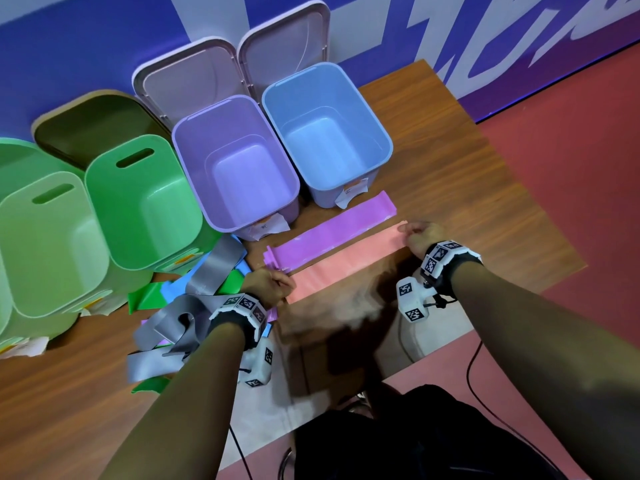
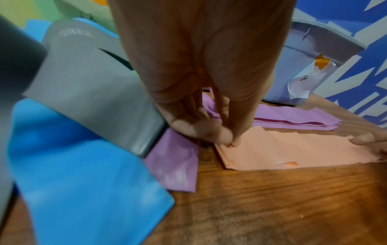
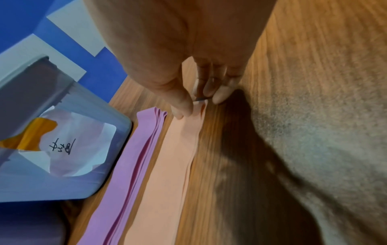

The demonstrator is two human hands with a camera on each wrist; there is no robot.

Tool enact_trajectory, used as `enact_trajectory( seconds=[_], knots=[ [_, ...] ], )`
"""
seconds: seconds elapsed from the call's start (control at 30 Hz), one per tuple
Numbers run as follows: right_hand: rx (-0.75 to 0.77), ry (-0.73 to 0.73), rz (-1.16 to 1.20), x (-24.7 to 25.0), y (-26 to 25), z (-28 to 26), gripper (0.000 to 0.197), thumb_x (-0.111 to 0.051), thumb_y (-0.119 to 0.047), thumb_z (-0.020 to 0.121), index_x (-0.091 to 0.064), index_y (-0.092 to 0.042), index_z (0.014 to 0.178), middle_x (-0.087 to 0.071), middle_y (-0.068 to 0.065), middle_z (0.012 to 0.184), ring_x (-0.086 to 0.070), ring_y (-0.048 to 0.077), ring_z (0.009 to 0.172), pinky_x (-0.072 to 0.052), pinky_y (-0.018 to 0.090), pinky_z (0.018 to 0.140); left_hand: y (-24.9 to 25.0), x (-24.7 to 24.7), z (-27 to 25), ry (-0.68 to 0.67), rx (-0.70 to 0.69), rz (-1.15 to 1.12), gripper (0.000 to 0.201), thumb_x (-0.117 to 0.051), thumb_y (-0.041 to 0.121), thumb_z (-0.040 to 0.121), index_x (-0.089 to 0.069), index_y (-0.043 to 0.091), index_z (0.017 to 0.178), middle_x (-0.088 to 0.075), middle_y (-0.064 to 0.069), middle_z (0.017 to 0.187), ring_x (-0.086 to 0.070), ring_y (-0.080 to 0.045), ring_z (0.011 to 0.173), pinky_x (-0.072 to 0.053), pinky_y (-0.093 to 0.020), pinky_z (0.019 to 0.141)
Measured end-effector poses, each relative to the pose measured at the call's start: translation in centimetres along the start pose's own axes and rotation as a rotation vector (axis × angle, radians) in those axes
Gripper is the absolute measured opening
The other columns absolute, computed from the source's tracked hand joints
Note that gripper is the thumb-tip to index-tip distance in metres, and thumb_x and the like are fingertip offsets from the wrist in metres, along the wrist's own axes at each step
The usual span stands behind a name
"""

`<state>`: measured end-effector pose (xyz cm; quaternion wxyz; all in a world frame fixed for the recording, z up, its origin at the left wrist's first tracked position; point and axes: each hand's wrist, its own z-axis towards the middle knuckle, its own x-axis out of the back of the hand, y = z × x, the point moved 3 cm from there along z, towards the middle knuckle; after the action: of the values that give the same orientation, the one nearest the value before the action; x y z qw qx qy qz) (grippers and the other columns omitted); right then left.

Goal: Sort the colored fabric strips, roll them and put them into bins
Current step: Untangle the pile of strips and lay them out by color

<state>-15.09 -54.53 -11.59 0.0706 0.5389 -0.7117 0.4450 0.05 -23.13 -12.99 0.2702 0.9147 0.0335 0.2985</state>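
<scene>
only the left wrist view shows stacked peach strips point(image 2: 293, 149).

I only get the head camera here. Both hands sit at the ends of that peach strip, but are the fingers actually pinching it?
Observer: Yes. The left wrist view shows the left hand pinching a corner of the peach strip between thumb and fingertip.
Operator: And the other end?
Observer: The right wrist view shows the right hand pinching that end, thumb on top.
Operator: Is the purple strip beside it a single piece?
Observer: No. The right wrist view shows the purple strip as several layers stacked edge to edge.
Operator: What's the paper on the blue bin?
Observer: The label on the blue bin is handwritten and held with orange tape.
</scene>
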Motion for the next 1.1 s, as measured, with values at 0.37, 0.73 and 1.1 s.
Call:
enact_trajectory(
  seconds=[0.37, 0.73, 1.1],
  knots=[
    [-0.014, -0.107, -0.049, 0.0, -2.3, -0.9, 0.017, -0.058, -0.008, 0.087, -0.065, -0.023, 0.082, -0.069, 0.009, 0.101, -0.062, 0.023, 0.080, -0.054, 0.034, 0.076, 1.1, 0.0, -1.8, -0.047, 0.027, -0.174, 0.023, -0.056, -0.002, 0.094, -0.067, 0.017, 0.086, -0.065, -0.009, 0.072, -0.062, -0.012, 0.049, -0.051, -0.021, 0.048],
    [0.090, -0.067, -0.366, -3.8, -7.6, -6.7, 0.032, -0.048, -0.014, 0.101, -0.060, 0.002, 0.125, -0.063, 0.021, 0.126, -0.059, 0.036, 0.116, -0.041, 0.030, 0.080, -2.6, 4.0, -6.4, -0.015, 0.072, -0.319, 0.028, -0.054, -0.010, 0.091, -0.071, 0.011, 0.083, -0.065, -0.001, 0.055, -0.060, -0.014, 0.044, -0.039, -0.025, 0.047],
    [0.105, -0.111, -0.353, -4.7, -6.9, -7.6, 0.025, -0.055, -0.020, 0.095, -0.067, -0.011, 0.115, -0.067, 0.013, 0.120, -0.061, 0.033, 0.108, -0.047, 0.032, 0.087, -1.7, 3.7, -7.8, -0.134, 0.211, -0.286, 0.029, -0.052, 0.005, 0.093, -0.064, 0.029, 0.082, -0.059, -0.004, 0.061, -0.060, -0.023, 0.048, -0.044, -0.019, 0.043]
  ],
)
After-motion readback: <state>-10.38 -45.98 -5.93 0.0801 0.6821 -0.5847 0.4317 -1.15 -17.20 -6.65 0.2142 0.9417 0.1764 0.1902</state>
